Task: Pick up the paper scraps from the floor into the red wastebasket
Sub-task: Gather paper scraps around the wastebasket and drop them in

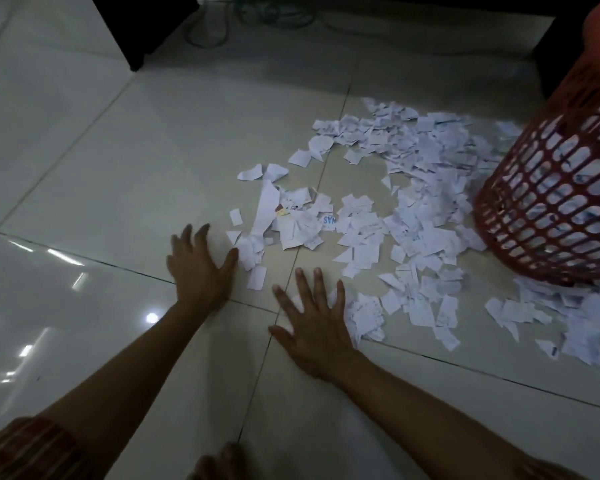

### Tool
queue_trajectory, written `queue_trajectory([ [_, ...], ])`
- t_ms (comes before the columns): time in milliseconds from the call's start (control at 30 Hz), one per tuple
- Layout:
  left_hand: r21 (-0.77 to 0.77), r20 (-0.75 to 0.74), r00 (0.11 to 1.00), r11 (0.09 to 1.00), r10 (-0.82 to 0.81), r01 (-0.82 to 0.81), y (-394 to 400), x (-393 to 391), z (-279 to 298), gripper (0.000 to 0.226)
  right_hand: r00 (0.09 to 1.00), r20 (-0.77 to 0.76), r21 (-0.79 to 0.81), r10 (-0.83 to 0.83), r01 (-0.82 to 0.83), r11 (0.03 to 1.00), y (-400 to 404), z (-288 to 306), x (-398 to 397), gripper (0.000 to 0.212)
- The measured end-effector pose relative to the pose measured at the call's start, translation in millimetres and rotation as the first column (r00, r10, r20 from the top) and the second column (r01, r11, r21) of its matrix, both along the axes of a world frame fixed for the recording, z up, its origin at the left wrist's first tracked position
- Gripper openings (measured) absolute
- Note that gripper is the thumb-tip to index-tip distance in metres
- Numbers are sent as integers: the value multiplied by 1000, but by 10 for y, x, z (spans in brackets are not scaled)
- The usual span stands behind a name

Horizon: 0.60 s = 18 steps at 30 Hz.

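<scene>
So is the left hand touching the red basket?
Apart. The head view shows the left hand spread on the floor tiles at the near-left edge of the paper scraps, with the red basket far right.

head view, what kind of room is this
Probably a home or office room, seen at floor level: glossy pale floor tiles, tangled cables beside a dark furniture leg, and a red mesh wastebasket amid torn paper scraps.
</scene>
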<state>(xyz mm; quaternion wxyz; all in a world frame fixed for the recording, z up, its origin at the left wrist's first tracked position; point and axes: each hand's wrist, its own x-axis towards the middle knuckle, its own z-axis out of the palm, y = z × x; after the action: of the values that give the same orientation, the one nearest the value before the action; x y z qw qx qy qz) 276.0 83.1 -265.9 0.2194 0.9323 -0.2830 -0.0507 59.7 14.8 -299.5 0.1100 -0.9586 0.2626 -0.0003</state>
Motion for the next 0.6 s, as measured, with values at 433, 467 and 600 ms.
queue_trajectory([
  [433,221,-49,998,975,-26,37,-400,-252,-307,93,884,117,-8,-453,457,890,-518,164,-196,78],
  [467,217,-50,996,973,-70,80,-487,-318,-304,92,871,124,0,-476,479,878,-531,164,-253,79],
  [600,260,-33,959,924,-281,280,-822,-605,-294,91,806,98,22,-584,585,811,-629,185,-525,87],
])
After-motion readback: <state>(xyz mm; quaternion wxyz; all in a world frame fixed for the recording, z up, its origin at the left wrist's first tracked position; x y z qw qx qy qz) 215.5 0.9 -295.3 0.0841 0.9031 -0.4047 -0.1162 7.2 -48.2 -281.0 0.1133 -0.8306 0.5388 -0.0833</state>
